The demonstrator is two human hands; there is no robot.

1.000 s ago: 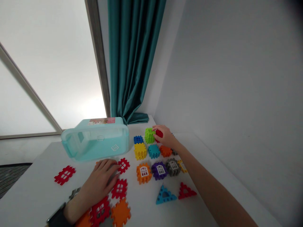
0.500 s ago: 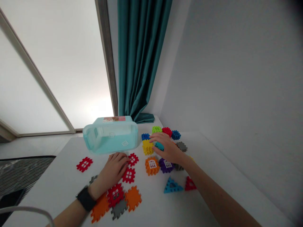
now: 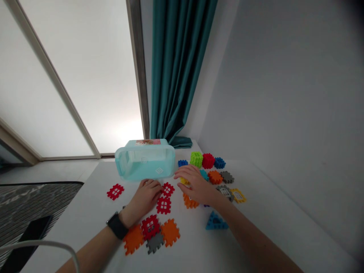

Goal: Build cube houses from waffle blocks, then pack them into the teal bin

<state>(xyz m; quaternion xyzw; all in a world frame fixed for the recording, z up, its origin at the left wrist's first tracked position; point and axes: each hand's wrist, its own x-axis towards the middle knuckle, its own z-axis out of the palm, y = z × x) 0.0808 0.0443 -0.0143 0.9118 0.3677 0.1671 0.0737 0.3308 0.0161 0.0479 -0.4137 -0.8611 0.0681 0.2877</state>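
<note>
Right hand has shifted onto the yellow block: grip loosely parted, contact unclear. Orange block near its five o'clock; a dragging palm could shove it. Left hand: hold hidden, red window tile at two o'clock.

On my table, the bin sits around eleven o'clock, the curtain behind it toward twelve. Block stacks lie at one o'clock beyond my right hand; tiles lie around eleven, beside my left hand.
</note>
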